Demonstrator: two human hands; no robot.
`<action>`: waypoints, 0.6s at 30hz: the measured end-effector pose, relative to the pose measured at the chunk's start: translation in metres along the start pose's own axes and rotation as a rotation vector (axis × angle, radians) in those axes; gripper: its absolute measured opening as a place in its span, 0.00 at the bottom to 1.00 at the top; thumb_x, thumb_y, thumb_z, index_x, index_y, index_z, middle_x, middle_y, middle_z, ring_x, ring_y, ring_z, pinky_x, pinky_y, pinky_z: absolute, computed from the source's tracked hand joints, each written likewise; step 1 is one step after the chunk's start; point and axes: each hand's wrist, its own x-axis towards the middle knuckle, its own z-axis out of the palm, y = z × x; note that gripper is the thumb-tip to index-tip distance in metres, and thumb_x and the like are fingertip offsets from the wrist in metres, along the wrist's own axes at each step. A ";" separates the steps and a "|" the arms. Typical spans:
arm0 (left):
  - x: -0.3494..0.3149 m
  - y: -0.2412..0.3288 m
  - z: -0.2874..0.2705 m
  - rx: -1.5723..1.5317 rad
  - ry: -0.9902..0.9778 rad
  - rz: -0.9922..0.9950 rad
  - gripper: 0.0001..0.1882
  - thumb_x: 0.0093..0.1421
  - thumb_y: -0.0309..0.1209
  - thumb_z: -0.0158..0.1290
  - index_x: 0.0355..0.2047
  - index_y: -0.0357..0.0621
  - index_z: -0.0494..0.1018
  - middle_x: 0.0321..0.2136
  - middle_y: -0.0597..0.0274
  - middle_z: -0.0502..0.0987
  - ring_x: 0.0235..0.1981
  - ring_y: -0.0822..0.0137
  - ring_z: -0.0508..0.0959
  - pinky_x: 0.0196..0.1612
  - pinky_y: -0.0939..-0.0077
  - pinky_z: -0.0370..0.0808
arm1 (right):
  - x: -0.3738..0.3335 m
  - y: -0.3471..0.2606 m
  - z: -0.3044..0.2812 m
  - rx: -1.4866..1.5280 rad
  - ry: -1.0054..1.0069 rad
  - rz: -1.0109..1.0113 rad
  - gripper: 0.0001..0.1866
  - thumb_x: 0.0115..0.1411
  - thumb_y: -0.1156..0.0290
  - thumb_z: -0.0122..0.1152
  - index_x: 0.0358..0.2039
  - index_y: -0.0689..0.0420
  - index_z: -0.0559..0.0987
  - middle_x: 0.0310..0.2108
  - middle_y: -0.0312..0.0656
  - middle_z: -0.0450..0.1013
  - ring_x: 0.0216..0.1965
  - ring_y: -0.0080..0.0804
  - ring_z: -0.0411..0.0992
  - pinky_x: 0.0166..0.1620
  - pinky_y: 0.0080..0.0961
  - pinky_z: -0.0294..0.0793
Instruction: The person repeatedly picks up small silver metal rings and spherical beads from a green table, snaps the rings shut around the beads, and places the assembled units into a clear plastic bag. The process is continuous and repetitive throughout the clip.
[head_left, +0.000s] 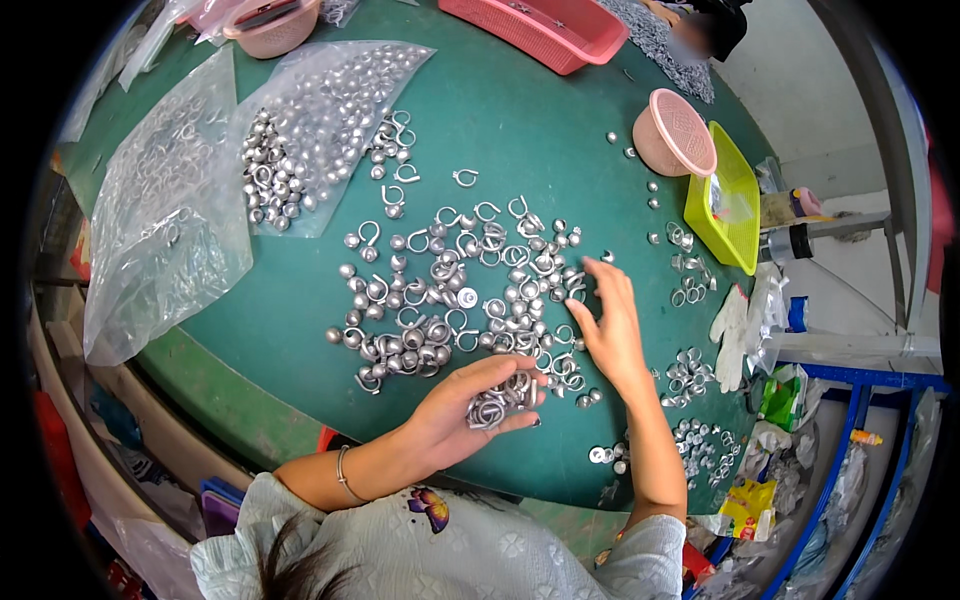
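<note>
A handful of grey metal rings (500,402) is cupped in the left hand (445,405), its fingers curled around them above the near side of a green desk (540,130). The right hand (612,330) is held at the edge of a scattered pile (410,350) of similar parts, its fingers parted; whether any piece is touched cannot be told. Rings could be spilled if the palm is overfilled or tilted, and small silver pieces (600,455) could be brushed away by the right forearm.

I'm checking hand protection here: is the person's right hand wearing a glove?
No, the right hand is bare, and a white glove lies apart from it, farther to the right.
</note>
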 end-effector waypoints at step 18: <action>0.006 -0.004 -0.001 -0.111 -0.038 0.050 0.13 0.62 0.34 0.48 0.44 0.42 0.70 0.41 0.58 0.74 0.43 0.66 0.74 0.49 0.66 0.72 | 0.003 -0.046 -0.028 0.425 -0.275 0.112 0.11 0.52 0.79 0.58 0.38 0.63 0.75 0.36 0.43 0.71 0.33 0.28 0.69 0.37 0.22 0.68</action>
